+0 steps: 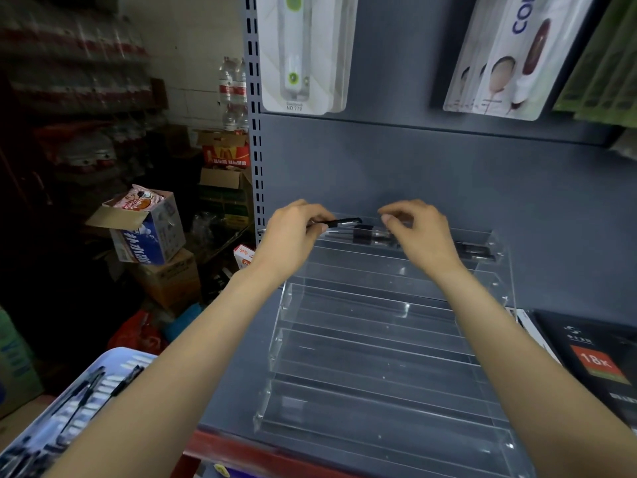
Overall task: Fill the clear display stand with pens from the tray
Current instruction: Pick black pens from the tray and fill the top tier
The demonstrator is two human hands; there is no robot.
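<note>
Pens [374, 236] are already laid along the top tier of the stand [386, 343], which is set on the shelf [238, 367] in the centre and lower right of the frame, its back against the grey panel [448, 174]. The lower tiers are seen to hold nothing yet, so the filling is judged to be at an early stage, worked from the top row down. One black pen [341, 222] is held level over that top tier, pinched at its left end by the left hand [293, 232]; it is kept parallel to the row, presumably so that it can be lowered flat beside those already lying there. The right hand [418, 232] is poised at the same height, just right of the pen's free end, with fingers curled and thumb meeting forefinger; whether anything is pinched there cannot be told, and it seems placed to steady or guide the pen down. Both forearms are stretched forward and upward from the lower edge of the frame, wrists slightly bent down over the tier. More pens are left in the tray [113, 360] at the lower left, partly hidden by the left forearm. A dark box [593, 360] is seen beside the stand at the lower right, packaged goods [303, 53] are hung on the panel above, and cartons [148, 232] are piled at the left.
</note>
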